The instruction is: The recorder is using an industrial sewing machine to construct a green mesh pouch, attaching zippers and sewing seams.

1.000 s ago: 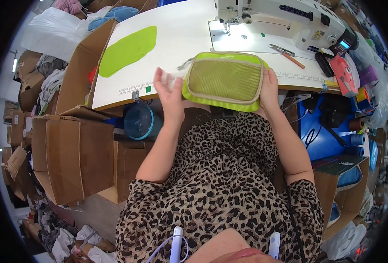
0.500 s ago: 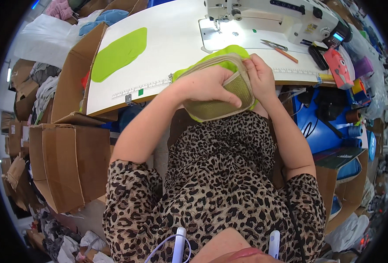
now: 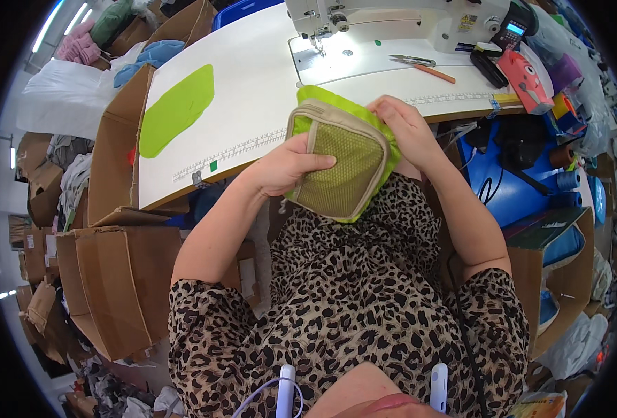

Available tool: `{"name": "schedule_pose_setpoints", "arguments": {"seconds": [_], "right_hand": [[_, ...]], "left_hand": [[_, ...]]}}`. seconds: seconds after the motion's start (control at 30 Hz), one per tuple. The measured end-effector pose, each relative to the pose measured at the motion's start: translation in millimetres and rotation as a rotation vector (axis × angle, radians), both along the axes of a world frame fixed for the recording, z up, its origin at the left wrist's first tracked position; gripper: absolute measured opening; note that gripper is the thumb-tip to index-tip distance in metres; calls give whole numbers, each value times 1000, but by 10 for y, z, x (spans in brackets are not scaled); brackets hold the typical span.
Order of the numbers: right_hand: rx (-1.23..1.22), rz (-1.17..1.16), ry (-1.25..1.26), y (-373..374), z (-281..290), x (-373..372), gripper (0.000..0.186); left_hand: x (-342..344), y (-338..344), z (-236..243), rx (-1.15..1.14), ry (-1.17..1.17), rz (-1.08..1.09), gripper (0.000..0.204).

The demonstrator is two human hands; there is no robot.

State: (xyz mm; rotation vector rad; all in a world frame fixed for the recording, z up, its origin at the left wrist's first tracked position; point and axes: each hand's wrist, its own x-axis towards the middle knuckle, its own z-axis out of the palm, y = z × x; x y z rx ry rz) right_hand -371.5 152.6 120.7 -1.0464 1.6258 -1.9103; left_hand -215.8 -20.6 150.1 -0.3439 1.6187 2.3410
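Note:
A lime-green pouch (image 3: pixel 344 165) with a beige mesh front and beige edging is held over my lap at the table's front edge. My left hand (image 3: pixel 287 166) grips its left side, thumb lying on the mesh and fingers behind. At the upper right corner my right hand (image 3: pixel 400 125) pinches the green edge between thumb and fingers. A flat lime-green fabric piece (image 3: pixel 177 111) lies on the white table (image 3: pixel 252 90) to the left.
A sewing machine (image 3: pixel 392 24) stands at the back, its light on. Thread snips (image 3: pixel 413 60) and an orange pencil-like tool (image 3: pixel 435 72) lie right of its plate. A ruler strip (image 3: pixel 232 153) runs along the front edge. Cardboard boxes (image 3: pixel 117 279) stand at left, a blue tray (image 3: pixel 514 167) at right.
The pouch has turned so its mesh front faces up more fully. My left hand has moved out from across its opening to its left side. The head view has shifted slightly.

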Motion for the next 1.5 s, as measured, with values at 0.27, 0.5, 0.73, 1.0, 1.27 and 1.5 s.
{"name": "schedule_pose_setpoints", "arguments": {"seconds": [0.27, 0.5, 0.73, 1.0, 1.27, 1.5], "right_hand": [[60, 20, 32, 118, -64, 0, 34], [190, -220, 249, 165, -136, 212, 30], [-69, 263, -371, -20, -4, 72, 32], [-358, -26, -485, -257, -411, -219, 31], [-347, 30, -533, -95, -667, -429, 33], [-104, -413, 168, -34, -931, -588, 26]], "left_hand": [[66, 95, -115, 210, 35, -38, 44], [37, -31, 108, -30, 5, -195, 41], [-285, -133, 753, -1086, 141, -691, 30], [-131, -325, 829, -1259, 493, 254, 36], [49, -795, -499, -178, 82, 636, 55], [-47, -646, -532, 63, 283, 655, 27]]}}
